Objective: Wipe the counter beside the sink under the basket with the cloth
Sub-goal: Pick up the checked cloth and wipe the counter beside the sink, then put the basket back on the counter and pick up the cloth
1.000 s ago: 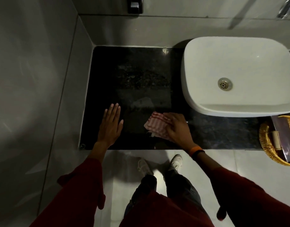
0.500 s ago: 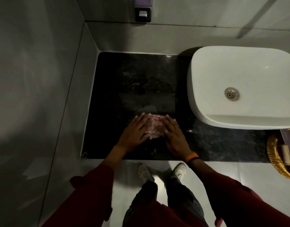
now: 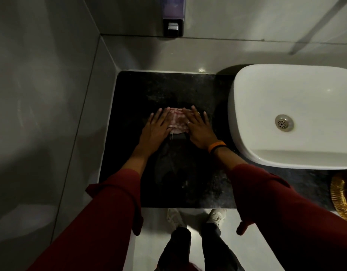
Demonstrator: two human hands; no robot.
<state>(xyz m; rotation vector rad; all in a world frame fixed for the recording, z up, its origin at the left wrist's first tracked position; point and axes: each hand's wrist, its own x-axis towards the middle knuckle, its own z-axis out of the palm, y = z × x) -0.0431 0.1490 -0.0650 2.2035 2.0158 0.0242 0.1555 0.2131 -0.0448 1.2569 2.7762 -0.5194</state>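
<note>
Both hands lie flat and open, palms down: the left hand [image 3: 156, 127] and right hand [image 3: 199, 127] press the striped cloth [image 3: 176, 122] between them onto the dark counter [image 3: 188, 89], probably for even pressure, the basket [image 3: 341, 200] well right.

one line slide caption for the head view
Both hands, left and right, press a cloth flat on the black counter.
</note>
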